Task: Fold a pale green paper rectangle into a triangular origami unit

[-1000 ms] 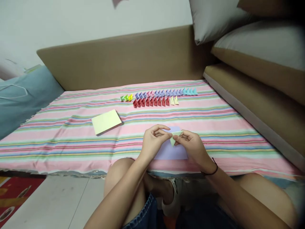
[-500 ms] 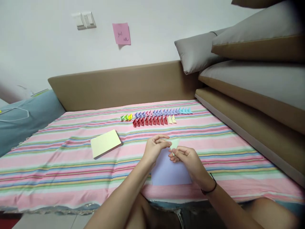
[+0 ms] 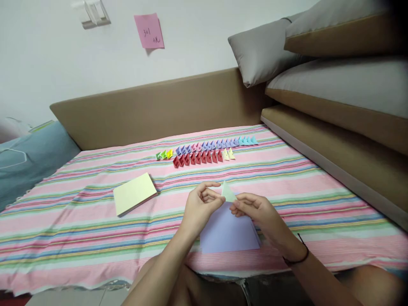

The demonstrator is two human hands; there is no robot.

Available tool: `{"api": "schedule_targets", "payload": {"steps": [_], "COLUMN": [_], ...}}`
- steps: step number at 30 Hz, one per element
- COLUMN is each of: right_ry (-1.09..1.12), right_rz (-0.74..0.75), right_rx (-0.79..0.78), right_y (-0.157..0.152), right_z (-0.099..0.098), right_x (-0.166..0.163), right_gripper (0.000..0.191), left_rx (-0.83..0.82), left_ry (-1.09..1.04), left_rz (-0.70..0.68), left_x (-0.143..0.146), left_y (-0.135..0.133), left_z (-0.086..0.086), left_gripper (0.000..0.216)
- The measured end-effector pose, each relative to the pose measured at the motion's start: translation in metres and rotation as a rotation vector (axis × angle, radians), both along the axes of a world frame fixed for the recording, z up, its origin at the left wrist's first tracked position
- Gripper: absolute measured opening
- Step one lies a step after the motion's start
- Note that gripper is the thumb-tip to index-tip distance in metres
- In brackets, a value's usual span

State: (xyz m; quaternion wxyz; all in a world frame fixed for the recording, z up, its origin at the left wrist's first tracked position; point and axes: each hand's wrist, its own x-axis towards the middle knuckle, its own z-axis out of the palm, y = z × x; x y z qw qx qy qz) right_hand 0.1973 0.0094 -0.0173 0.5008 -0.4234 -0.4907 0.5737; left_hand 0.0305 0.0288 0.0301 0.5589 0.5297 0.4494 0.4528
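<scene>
Between my two hands is a small pale green folded paper (image 3: 228, 192), a triangle with its point upward. My left hand (image 3: 204, 205) pinches its lower left corner between thumb and finger. At the lower right corner, my right hand (image 3: 250, 206) grips it the same way, with a dark cord around that wrist. Beneath both hands lie lavender paper sheets (image 3: 228, 236). Farther back stand two rows of small folded papers: dark red ones (image 3: 198, 158) in front, with lavender ones (image 3: 219, 145) and light blue ones (image 3: 247, 140) behind.
A pale yellow paper stack (image 3: 134, 193) lies to the left on the striped cloth (image 3: 95, 238). Grey and brown cushions (image 3: 334, 85) are piled at the right. A brown backrest (image 3: 153, 108) runs along the wall, which bears a pink note (image 3: 149, 32).
The pale green paper has turned so that its point faces up, and my fingers have shifted to its lower corners. The whole view has tilted and shifted slightly.
</scene>
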Motion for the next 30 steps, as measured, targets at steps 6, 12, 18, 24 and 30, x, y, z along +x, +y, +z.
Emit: {"api": "schedule_targets", "payload": {"steps": [6,12,18,24,30], "right_ry": [-0.145,-0.353,-0.572,-0.603,-0.599], "right_rz": [-0.119,-0.127,-0.123,-0.108,-0.087], "right_rx": [0.101,0.259,0.470,0.504,0.483], "right_y": [-0.003,-0.007,-0.011,-0.011,-0.010], "right_z": [0.008,0.013,0.017,0.017,0.015], "right_x": [0.003,0.006,0.009,0.010,0.014], "right_gripper": [0.022,0.016,0.014,0.015,0.015], "left_rx": [0.010,0.174,0.426,0.486,0.425], "left_ry": [0.098,0.299,0.506,0.569,0.619], "left_rz": [-0.151,-0.230,-0.250,-0.266,-0.260], "left_x": [0.002,-0.001,-0.001,-0.001,0.001], "left_y": [0.001,0.001,-0.001,0.000,-0.002], "left_z": [-0.007,-0.004,-0.001,-0.002,-0.002], "left_gripper": [0.038,0.026,0.007,0.011,0.013]}}
